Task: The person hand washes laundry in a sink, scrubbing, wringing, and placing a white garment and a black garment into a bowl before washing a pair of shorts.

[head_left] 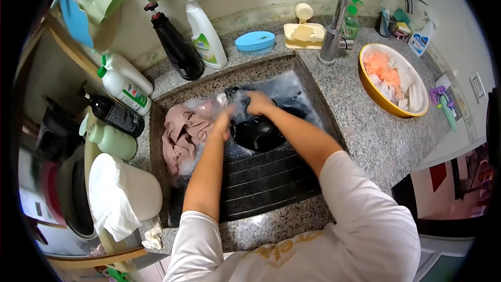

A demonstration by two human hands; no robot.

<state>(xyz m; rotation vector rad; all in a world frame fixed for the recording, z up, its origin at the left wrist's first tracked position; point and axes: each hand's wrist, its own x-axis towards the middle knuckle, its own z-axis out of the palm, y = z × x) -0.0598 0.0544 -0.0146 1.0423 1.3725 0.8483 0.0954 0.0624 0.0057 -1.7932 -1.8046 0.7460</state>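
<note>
Both my hands are over the soapy water in a stone sink (162,198) with a ridged washboard slope (261,185). My right hand (258,103) grips a bunched part of a wet black garment (258,134), its fingers closed. Close beside it, my left hand (224,122) is smeared by motion at the garment's left edge. Its fingers do not show clearly. A crumpled dusty-pink garment (180,133) lies against the sink's left side, partly in suds.
A curved tap (330,42) rises behind the sink. To the right stands a yellow-rimmed basin (368,86) of orange and white cloths. Several bottles, including a dark one (177,47), line the back and left. A blue brush (254,42) and a soap dish (292,43) sit behind.
</note>
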